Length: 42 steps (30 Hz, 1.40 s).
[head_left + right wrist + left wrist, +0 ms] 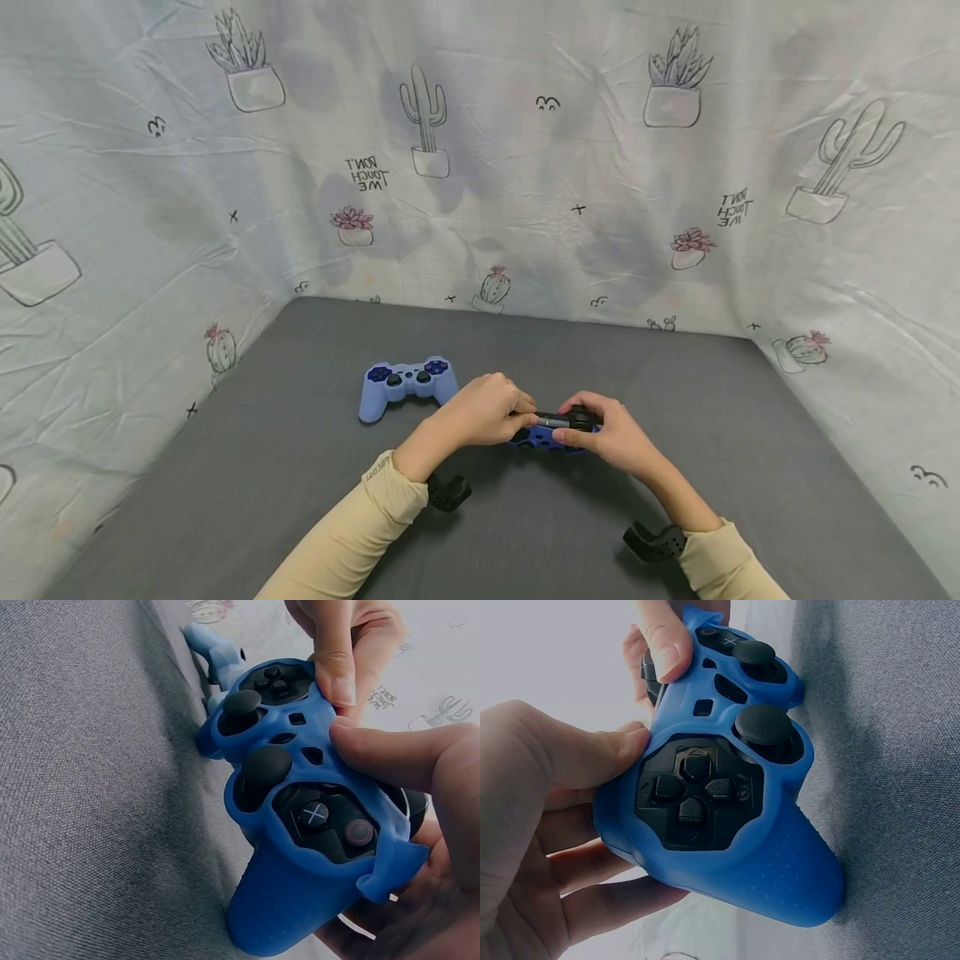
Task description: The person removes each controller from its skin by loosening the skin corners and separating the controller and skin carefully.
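Both hands grip a black game controller (266,766) dressed in a blue silicone cover (795,862). My left hand (487,410) holds the directional-pad end, thumb on its top edge and fingers underneath. At the other end, my right hand (611,433) has its thumb on the cover near the middle and its fingers behind. Beside the face buttons, a strip of cover (397,866) is bunched and folded outward, and the controller's black shoulder shows bare there. The thumbsticks poke through the cover's openings. The controller is tilted, its grips close to the table.
Left of the hands, a second controller in a light blue cover (408,385) lies on the grey table (517,542). A white cloth (510,183) printed with cacti encloses the back and sides. Black bands (450,493) sit on both wrists.
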Available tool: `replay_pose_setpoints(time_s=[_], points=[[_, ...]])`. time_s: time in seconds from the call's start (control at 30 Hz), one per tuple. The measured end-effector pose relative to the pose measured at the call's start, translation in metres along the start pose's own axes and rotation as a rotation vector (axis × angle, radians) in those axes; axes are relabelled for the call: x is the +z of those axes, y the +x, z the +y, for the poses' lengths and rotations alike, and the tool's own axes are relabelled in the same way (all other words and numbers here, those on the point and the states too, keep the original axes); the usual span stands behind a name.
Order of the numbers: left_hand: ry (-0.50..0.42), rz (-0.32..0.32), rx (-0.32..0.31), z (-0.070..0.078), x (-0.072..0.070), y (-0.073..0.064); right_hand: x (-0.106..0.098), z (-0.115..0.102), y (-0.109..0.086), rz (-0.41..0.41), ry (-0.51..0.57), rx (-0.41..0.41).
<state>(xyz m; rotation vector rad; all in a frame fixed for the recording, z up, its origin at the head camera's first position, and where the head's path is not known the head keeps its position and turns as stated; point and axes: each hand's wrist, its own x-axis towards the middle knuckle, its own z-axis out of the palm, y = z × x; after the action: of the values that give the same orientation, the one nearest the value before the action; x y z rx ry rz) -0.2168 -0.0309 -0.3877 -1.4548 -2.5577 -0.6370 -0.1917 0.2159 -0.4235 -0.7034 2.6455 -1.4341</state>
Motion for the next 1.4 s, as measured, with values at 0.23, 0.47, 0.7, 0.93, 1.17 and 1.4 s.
replay_pose_setpoints(time_s=[0.23,0.47,0.7,0.93,1.17,1.4], points=[[0.0,0.024,0.018,-0.001,0.004,-0.002,-0.002,0.001,0.0,-0.046,-0.027,-0.041],[0.01,0.106,0.012,0.001,0.01,-0.002,0.0,0.004,-0.001,0.011,-0.048,-0.057],[0.024,0.178,0.029,0.003,0.017,-0.005,0.001,-0.001,-0.001,0.014,-0.098,-0.071],[0.091,0.279,0.054,0.004,0.023,-0.005,-0.001,-0.004,0.002,-0.069,-0.14,-0.1],[0.193,0.437,0.013,0.006,0.041,-0.005,0.001,-0.004,0.006,-0.091,-0.123,-0.091],[-0.009,0.573,-0.13,0.007,0.046,-0.004,0.007,-0.008,0.005,-0.06,-0.111,-0.061]])
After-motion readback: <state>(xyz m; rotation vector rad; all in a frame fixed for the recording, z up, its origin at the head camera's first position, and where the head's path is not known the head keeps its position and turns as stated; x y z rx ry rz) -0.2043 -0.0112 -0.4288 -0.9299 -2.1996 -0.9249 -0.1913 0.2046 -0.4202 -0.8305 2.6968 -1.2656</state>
